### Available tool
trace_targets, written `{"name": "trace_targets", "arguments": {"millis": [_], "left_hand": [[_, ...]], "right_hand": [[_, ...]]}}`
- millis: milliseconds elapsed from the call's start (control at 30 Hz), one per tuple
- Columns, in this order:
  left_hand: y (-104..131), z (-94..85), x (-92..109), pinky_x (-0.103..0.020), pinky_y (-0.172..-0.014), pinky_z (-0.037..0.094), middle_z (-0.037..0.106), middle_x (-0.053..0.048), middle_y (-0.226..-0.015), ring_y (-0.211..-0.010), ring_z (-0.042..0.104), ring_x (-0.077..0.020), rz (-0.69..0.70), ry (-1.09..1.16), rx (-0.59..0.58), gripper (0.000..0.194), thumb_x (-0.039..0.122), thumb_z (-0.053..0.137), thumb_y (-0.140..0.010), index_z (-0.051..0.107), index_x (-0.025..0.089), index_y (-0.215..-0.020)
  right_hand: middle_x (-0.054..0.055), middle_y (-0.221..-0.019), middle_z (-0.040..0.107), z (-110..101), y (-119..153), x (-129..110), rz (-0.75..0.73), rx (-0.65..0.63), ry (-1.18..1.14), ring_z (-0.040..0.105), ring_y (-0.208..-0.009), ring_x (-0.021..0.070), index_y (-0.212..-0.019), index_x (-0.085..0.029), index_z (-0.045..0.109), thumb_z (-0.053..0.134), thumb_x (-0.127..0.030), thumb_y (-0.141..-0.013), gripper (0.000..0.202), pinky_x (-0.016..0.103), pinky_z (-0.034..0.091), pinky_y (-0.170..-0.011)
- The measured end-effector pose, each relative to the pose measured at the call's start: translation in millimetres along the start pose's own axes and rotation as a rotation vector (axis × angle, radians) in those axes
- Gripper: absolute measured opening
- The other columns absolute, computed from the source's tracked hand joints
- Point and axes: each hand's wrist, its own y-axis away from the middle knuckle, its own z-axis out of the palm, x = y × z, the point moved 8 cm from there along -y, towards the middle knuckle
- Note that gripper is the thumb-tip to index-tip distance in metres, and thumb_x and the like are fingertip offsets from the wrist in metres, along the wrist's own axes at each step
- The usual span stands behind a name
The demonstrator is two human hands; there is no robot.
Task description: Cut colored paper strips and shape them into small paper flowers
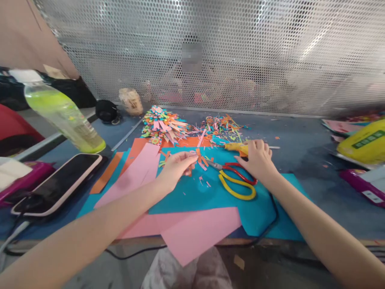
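Observation:
My left hand (pixel 180 163) is closed in a pinch on a small orange and pink paper strip (pixel 198 155), held above the blue paper sheet (pixel 180 198). My right hand (pixel 259 160) is wrapped round a yellow glue gun (pixel 237 147), which lies with its nozzle to the left; a whitish glue stick (pixel 274 147) pokes out behind. Between the hands rest open scissors (pixel 237 180) with one red and one yellow handle loop. Small paper snippets (pixel 206 184) are scattered near the blades. My fingers hide part of the glue gun.
Pink sheets (pixel 201 228) overhang the table's front edge. Behind stand a pile of fringed paper flowers (pixel 164 124) and colourful scraps (pixel 222 124). On the left are a bottle (pixel 66 112) and a phone (pixel 60 182); on the right, a yellow package (pixel 363 142). A black cord (pixel 275 212) runs below my right arm.

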Motion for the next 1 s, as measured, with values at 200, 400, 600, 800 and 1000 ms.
{"name": "trace_targets", "arguments": {"millis": [200,400,600,800,1000], "left_hand": [[9.2,9.5,1.5,-0.018,-0.043,0.031,0.052,0.003,-0.056,-0.052,0.045,-0.0072,-0.007,-0.033,-0.016,0.024,0.035,0.069,-0.063,0.056,0.015,-0.067],[10.5,14.5,-0.5,-0.018,-0.044,0.031,0.052,0.004,-0.057,-0.052,0.044,-0.006,0.03,-0.078,-0.061,0.022,0.036,0.066,-0.067,0.057,0.016,-0.068],[10.7,14.5,3.5,-0.018,-0.045,0.031,0.053,0.005,-0.055,-0.049,0.044,-0.0057,0.072,-0.09,-0.056,0.018,0.031,0.066,-0.067,0.057,0.016,-0.066],[13.5,15.9,9.6,-0.02,-0.046,0.031,0.052,0.005,-0.054,-0.048,0.043,-0.0058,0.103,-0.102,-0.022,0.015,0.027,0.067,-0.065,0.057,0.016,-0.065],[16.6,19.4,10.9,-0.021,-0.052,0.036,0.055,0.003,-0.064,-0.057,0.049,-0.0082,0.169,-0.18,-0.053,0.016,0.03,0.065,-0.069,0.056,0.016,-0.068]], "right_hand": [[0.005,-0.091,0.063,-33.2,29.5,-87.3,-0.549,0.014,-0.345,0.056,-0.085,0.0192,-0.09,-0.021,0.058,0.053,-0.032,-0.085,0.013,0.038,0.032,-0.084],[0.001,-0.081,0.065,-43.3,44.8,-105.7,-0.676,0.061,-0.475,0.057,-0.073,0.0128,-0.081,-0.02,0.06,0.052,-0.03,-0.087,0.015,0.035,0.03,-0.082],[0.0,-0.077,0.065,-50.4,45.4,-103.6,-0.683,0.068,-0.488,0.058,-0.072,0.0127,-0.084,-0.02,0.061,0.053,-0.027,-0.086,0.011,0.035,0.032,-0.082],[0.0,-0.078,0.067,-53.0,46.5,-105.0,-0.697,0.071,-0.481,0.059,-0.073,0.0133,-0.083,-0.02,0.062,0.053,-0.025,-0.086,0.011,0.034,0.034,-0.081],[0.0,-0.072,0.066,-53.7,44.0,-100.6,-0.646,0.077,-0.509,0.058,-0.068,0.0128,-0.075,-0.019,0.062,0.057,-0.029,-0.083,0.014,0.032,0.035,-0.077]]}}
